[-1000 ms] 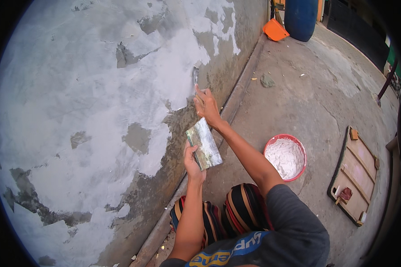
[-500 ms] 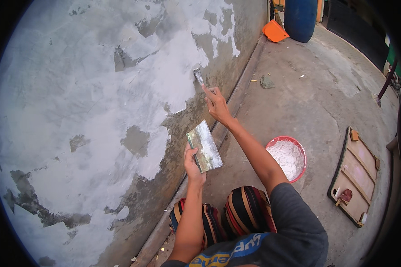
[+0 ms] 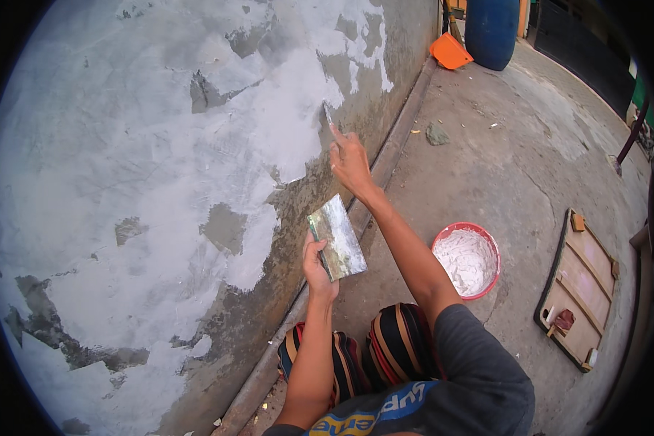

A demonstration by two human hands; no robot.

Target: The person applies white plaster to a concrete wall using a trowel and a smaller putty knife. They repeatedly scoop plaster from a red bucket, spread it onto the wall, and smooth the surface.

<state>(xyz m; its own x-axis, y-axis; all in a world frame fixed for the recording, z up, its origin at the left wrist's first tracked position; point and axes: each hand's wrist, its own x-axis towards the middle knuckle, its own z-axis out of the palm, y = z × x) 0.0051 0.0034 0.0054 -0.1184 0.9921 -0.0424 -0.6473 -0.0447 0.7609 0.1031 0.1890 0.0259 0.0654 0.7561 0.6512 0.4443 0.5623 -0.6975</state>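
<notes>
My right hand (image 3: 352, 164) grips a putty knife (image 3: 328, 114), its narrow blade against the wall at the edge of the white coating. Below it, my left hand (image 3: 318, 270) holds a flat rectangular plate (image 3: 337, 238) smeared with white and greenish residue, thumb on its face and the fingers behind hidden. The grey wall (image 3: 243, 305) carries patchy white putty (image 3: 160, 196), with several bare grey spots showing through. A red-rimmed tub (image 3: 498, 270) with white paste in it stands on the floor to the right of my right forearm.
A wooden framed panel (image 3: 585, 280) lies on the concrete floor (image 3: 516, 182) at the right. At the back stand a blue barrel (image 3: 490, 33) and an orange dustpan (image 3: 450, 51). A ledge (image 3: 396, 149) runs along the wall's foot, and a small stone (image 3: 437, 134) lies nearby.
My right hand has shifted slightly up the wall, and the putty knife's blade has turned to show its thin edge. My left hand with the plate has moved a little to the right.
</notes>
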